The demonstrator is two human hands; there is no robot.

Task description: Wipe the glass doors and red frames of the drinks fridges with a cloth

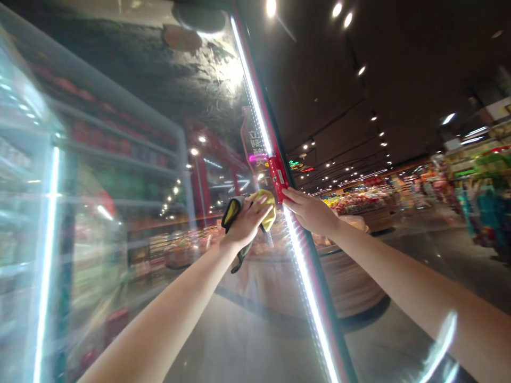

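A glass door with a red frame and a bright light strip [251,80] stands tilted across the view. My left hand [249,215] presses a yellow and dark grey cloth [268,210] against the glass, with part of the cloth bunched beside the fingers and a corner hanging below. To its right, my right hand [305,210] has its fingers closed on the door's edge, by the red section [278,178] between two lengths of light. White smears [223,69] show on the upper glass.
Cabinet shelves with a vertical light [48,255] are at the left. Beyond the door stands a round, wood-sided produce display [347,279]. More goods and racks [489,197] are at the far right, with dark floor between.
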